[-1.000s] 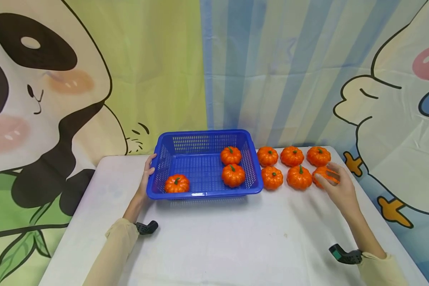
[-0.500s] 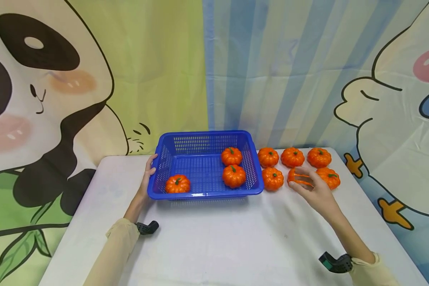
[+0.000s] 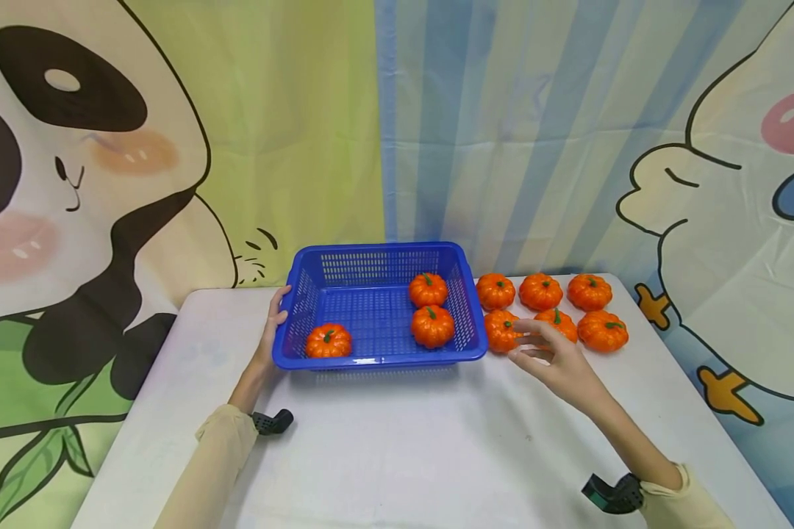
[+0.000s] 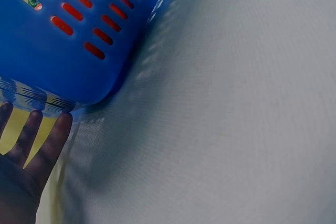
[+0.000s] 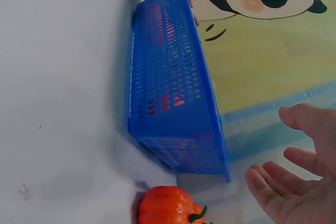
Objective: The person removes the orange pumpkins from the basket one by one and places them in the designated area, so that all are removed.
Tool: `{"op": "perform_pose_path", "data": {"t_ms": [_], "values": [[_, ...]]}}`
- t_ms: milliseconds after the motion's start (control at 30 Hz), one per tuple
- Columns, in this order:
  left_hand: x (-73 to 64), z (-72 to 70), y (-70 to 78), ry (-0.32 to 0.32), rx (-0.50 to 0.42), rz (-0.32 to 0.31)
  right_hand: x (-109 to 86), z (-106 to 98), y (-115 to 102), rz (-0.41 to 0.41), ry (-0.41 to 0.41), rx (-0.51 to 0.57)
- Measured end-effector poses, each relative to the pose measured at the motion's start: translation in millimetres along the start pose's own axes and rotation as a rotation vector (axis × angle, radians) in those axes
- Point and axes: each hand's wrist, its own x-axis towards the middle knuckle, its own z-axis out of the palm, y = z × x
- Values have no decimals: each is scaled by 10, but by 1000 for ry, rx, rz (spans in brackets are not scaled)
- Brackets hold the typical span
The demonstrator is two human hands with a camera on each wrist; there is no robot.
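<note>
A blue plastic basket [image 3: 377, 360] with slotted walls stands on the white table, and three small orange pumpkins lie inside: one at front left [image 3: 328, 340], two at right, including the front one [image 3: 433, 326]. My left hand [image 3: 268, 330] rests against the basket's left side, its straight fingers [image 4: 55, 142] touching the wall. My right hand [image 3: 559, 367], fingers apart and loosely bent, hovers holding nothing near the front-left pumpkin [image 3: 499, 331] of two rows beside the basket. It partly hides the front-middle pumpkin [image 3: 559, 323].
The other pumpkins outside the basket are at back left [image 3: 495, 292], back middle [image 3: 540, 292], back right [image 3: 589, 292] and front right [image 3: 603, 331]. Behind the table [image 3: 397, 448] hangs a printed curtain [image 3: 291, 147] with cartoon animals.
My right hand has moved left along the front row, from the right pumpkin past the middle one toward the left one. My left hand and the basket stay put.
</note>
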Motion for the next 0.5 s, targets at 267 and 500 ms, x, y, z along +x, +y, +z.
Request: {"op": "perform_pose_path", "data": {"t_ms": [267,500], "values": [[21,-10,-14,5,15,4,63,100,-40,-5,-45,4],[19,0,-3,5,17,-11,300,213,-192,-68,-185,26]]}}
